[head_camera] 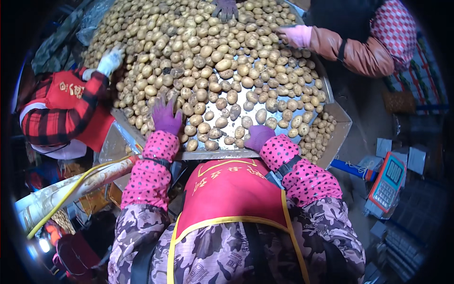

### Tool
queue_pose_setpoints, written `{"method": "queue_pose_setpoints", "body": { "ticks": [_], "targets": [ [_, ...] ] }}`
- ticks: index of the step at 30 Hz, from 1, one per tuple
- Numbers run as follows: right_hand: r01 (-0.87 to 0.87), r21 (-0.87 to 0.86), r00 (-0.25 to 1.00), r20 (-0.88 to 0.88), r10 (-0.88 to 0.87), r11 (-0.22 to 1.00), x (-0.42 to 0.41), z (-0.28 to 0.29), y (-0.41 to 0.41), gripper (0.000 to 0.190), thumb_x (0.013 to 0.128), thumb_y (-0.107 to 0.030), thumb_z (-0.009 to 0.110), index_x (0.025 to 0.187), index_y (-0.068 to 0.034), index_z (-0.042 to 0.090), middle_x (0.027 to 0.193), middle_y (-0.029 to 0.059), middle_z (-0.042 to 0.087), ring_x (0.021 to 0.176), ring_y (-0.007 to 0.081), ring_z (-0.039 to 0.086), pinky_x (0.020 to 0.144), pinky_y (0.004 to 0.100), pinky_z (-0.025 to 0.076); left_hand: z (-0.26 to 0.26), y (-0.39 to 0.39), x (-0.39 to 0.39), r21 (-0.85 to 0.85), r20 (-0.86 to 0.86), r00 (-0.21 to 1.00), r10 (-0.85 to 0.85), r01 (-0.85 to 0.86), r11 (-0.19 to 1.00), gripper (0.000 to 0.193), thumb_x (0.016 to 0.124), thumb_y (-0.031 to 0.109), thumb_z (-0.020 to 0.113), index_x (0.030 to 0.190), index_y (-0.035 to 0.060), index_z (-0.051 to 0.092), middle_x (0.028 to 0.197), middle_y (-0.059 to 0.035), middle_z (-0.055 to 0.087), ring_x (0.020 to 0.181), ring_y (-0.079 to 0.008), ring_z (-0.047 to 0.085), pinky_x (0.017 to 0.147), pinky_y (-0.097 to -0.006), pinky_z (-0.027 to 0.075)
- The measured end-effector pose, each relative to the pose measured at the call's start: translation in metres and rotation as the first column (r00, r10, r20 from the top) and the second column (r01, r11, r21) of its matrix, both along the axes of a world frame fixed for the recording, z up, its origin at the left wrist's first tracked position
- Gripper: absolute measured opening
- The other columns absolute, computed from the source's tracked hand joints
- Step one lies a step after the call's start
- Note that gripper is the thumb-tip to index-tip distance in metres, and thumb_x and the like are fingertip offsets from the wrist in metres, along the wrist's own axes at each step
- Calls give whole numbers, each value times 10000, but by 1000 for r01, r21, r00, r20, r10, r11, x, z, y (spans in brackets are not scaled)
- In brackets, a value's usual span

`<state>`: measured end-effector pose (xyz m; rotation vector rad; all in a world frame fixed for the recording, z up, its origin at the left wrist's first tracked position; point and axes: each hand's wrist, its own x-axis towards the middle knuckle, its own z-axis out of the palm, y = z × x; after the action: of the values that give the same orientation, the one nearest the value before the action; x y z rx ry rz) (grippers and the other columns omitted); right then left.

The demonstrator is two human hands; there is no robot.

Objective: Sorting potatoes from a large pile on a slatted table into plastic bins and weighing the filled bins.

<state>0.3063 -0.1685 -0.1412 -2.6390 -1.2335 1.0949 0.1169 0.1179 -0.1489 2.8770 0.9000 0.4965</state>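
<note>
Loose potatoes [223,64] of mixed sizes cover a metal sorting table [227,145] in front of me. Its bare surface shows among the more scattered potatoes near my side. My left hand [166,115], in a purple glove, lies on the pile at the left with its fingers spread over several potatoes. At the near edge, my right hand [260,137], gloved alike, rests with its fingers turned in and mostly hidden. A few potatoes lie just left of it. Whether it holds one cannot be made out.
A cardboard box [338,133] of smaller potatoes adjoins the table's right side. Co-workers' gloved hands reach in: white [110,61], pink [296,36] and dark [226,9]. A white pipe [74,186] with a yellow cable stands at left. A digital scale display [386,181] is at right.
</note>
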Motion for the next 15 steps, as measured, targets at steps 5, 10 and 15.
{"method": "queue_pose_setpoints", "body": {
  "ticks": [5, 10, 15],
  "targets": [
    [535, 110, 513, -830, -218, 838, 18, -19, -17, 310, 881, -270, 595, 979, 13, 674, 840, 104, 688, 712, 186, 654, 632, 339, 526, 24, -86, -7, -259, 214, 953, -213, 266, 929, 491, 837, 174, 677, 1311, 81, 586, 1367, -224, 548, 1274, -412, 506, 1098, -486, 389],
    [787, -66, 45, -986, -163, 614, 34, 4, -31, 349, 941, -266, 544, 1123, 19, 625, 975, 135, 662, 776, 153, 638, 654, 288, 511, 34, -132, 24, -477, 61, 870, -489, 456, 752, 410, 851, 208, 664, 1231, 81, 579, 1197, -166, 625, 1065, -366, 626, 904, -448, 519],
    [617, 7, 489, -787, -376, 787, 37, 1, -18, 297, 932, -288, 581, 995, -7, 657, 836, 57, 666, 732, 149, 641, 670, 286, 533, 30, -148, 51, -549, -260, 821, -507, 306, 778, 570, 816, 214, 687, 1338, 118, 479, 1181, -139, 583, 997, -338, 644, 825, -467, 537]
  ]
}}
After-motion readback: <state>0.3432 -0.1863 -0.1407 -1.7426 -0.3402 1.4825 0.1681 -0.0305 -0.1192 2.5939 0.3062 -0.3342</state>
